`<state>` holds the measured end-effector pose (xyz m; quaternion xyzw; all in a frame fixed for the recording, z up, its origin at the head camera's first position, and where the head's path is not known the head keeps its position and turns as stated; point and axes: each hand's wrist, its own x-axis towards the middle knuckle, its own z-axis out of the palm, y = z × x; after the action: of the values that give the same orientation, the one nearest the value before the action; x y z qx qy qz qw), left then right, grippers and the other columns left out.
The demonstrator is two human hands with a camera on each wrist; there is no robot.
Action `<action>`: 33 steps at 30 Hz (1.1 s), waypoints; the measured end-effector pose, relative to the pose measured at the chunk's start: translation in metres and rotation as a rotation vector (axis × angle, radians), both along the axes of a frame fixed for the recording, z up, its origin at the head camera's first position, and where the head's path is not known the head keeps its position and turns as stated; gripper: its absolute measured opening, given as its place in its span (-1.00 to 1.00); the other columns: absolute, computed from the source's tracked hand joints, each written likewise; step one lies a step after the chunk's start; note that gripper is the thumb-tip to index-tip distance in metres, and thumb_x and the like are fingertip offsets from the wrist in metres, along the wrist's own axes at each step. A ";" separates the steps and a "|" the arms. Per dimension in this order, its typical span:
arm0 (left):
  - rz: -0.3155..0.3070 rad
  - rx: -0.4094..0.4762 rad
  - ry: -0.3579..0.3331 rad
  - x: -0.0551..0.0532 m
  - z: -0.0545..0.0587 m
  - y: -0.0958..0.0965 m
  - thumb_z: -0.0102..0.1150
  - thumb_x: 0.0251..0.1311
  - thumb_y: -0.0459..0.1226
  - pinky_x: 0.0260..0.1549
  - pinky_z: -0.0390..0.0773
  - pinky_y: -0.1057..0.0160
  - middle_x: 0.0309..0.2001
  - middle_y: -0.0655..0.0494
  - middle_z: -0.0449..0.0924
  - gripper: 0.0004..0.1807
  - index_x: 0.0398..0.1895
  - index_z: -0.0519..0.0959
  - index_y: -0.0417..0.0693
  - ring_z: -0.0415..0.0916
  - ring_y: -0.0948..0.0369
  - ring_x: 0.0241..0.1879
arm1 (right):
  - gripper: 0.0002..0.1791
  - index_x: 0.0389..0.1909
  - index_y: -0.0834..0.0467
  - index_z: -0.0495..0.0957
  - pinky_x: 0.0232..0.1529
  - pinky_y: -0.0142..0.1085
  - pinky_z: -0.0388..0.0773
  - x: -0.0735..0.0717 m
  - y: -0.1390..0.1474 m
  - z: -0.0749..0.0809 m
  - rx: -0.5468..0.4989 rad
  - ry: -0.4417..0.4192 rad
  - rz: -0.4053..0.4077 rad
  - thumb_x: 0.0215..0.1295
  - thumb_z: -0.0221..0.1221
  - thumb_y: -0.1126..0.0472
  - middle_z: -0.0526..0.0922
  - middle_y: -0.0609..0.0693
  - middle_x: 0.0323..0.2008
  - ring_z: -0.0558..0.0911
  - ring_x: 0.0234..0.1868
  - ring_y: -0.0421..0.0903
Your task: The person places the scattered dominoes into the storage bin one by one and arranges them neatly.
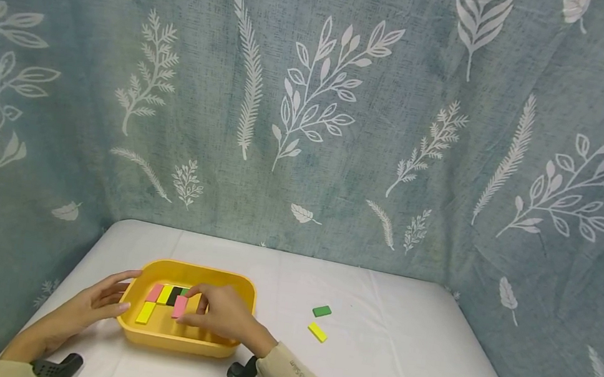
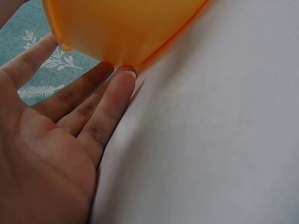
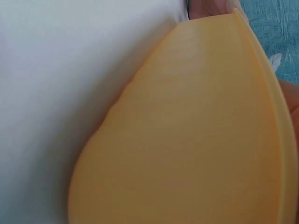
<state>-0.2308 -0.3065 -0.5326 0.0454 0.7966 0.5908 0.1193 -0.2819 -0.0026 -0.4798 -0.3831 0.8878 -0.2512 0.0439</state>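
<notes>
A yellow plastic tray (image 1: pixel 178 343) sits on the left half of the table. My right hand (image 1: pixel 227 311) reaches into it and pinches a pink block (image 1: pixel 180 307) between thumb and fingers. Left of that block, a row holds another pink block (image 1: pixel 154 292), a yellow block (image 1: pixel 165 294), a black block (image 1: pixel 174 296) and a partly hidden green one (image 1: pixel 184 291). Nearer the front lies a second yellow block (image 1: pixel 145 312). My left hand (image 1: pixel 96 301) touches the tray's left side; in the left wrist view, fairly straight fingertips (image 2: pixel 124 86) meet its outer wall.
On the white cloth right of the tray lie a green block (image 1: pixel 322 311) and a yellow block (image 1: pixel 317 332). A patterned blue-green curtain (image 1: pixel 310 120) hangs behind and along both sides of the table. The tray wall (image 3: pixel 187 130) fills most of the right wrist view.
</notes>
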 end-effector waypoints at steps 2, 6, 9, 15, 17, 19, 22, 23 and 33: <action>0.000 0.001 0.001 0.000 -0.001 0.000 0.25 0.42 -0.08 0.30 0.27 -0.41 0.52 -0.43 0.08 -0.10 0.67 -0.02 0.04 0.15 -0.35 0.45 | -0.47 0.12 0.05 0.65 -0.62 -0.51 0.27 0.002 -0.004 0.001 0.012 -0.008 -0.007 0.27 0.39 -0.18 0.50 -0.34 -0.59 0.33 -0.70 -0.34; -0.005 0.006 0.006 0.001 -0.002 -0.001 0.24 0.43 -0.11 0.29 0.29 -0.42 0.51 -0.44 0.08 -0.11 0.67 -0.03 0.03 0.14 -0.37 0.45 | -0.49 0.11 0.04 0.66 -0.61 -0.51 0.29 0.004 -0.013 0.000 0.024 -0.027 -0.018 0.27 0.39 -0.17 0.50 -0.33 -0.60 0.35 -0.68 -0.35; -0.003 0.013 0.000 0.001 -0.002 0.000 0.24 0.43 -0.12 0.29 0.28 -0.41 0.52 -0.44 0.08 -0.11 0.67 -0.03 0.02 0.13 -0.36 0.46 | -0.52 0.08 0.02 0.67 -0.62 -0.51 0.31 0.005 -0.019 -0.003 0.030 -0.035 -0.024 0.26 0.40 -0.17 0.50 -0.31 -0.63 0.36 -0.69 -0.35; 0.003 0.013 -0.015 0.001 -0.001 0.000 0.25 0.42 -0.09 0.31 0.25 -0.42 0.53 -0.43 0.06 -0.10 0.67 -0.03 0.03 0.10 -0.36 0.47 | -0.53 0.06 -0.04 0.68 -0.62 -0.51 0.36 0.006 -0.029 -0.010 0.062 -0.016 -0.049 0.23 0.41 -0.20 0.48 -0.30 -0.67 0.39 -0.69 -0.37; 0.008 0.019 -0.018 0.000 0.000 0.001 0.26 0.41 -0.07 0.32 0.24 -0.42 0.53 -0.42 0.06 -0.09 0.66 -0.02 0.03 0.09 -0.36 0.48 | -0.52 0.06 -0.04 0.67 -0.61 -0.51 0.38 0.006 -0.032 -0.011 0.072 -0.011 -0.054 0.23 0.41 -0.20 0.49 -0.30 -0.67 0.41 -0.68 -0.38; 0.010 0.028 -0.012 0.000 0.001 0.002 0.26 0.41 -0.07 0.34 0.24 -0.39 0.53 -0.40 0.06 -0.10 0.66 -0.01 0.05 0.09 -0.35 0.48 | -0.51 0.07 -0.04 0.68 -0.61 -0.51 0.38 0.006 -0.034 -0.012 0.078 -0.007 -0.063 0.22 0.42 -0.20 0.49 -0.30 -0.67 0.41 -0.68 -0.38; 0.004 0.036 0.007 0.001 0.002 0.002 0.24 0.43 -0.07 0.34 0.28 -0.34 0.53 -0.39 0.07 -0.12 0.66 0.00 0.07 0.11 -0.34 0.47 | -0.51 0.07 -0.03 0.69 -0.60 -0.52 0.39 0.005 -0.037 -0.014 0.077 -0.014 -0.075 0.22 0.42 -0.19 0.49 -0.30 -0.66 0.41 -0.66 -0.38; 0.001 0.038 0.013 0.001 0.002 0.002 0.23 0.44 -0.08 0.34 0.30 -0.32 0.53 -0.39 0.08 -0.14 0.66 0.00 0.08 0.12 -0.33 0.47 | -0.51 0.07 -0.03 0.69 -0.59 -0.52 0.39 0.005 -0.038 -0.015 0.078 -0.012 -0.080 0.21 0.43 -0.20 0.49 -0.30 -0.66 0.42 -0.66 -0.38; -0.002 0.041 0.016 0.001 0.003 0.001 0.21 0.45 -0.07 0.32 0.36 -0.27 0.52 -0.37 0.10 -0.15 0.66 0.00 0.10 0.14 -0.32 0.46 | -0.53 0.06 -0.03 0.70 -0.56 -0.53 0.41 0.007 -0.047 -0.014 0.097 -0.026 -0.115 0.20 0.45 -0.16 0.49 -0.32 -0.69 0.46 -0.65 -0.40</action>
<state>-0.2296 -0.3053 -0.5296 0.0532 0.7853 0.6065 0.1126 -0.2745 -0.0492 -0.4943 -0.3256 0.9188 -0.2148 0.0594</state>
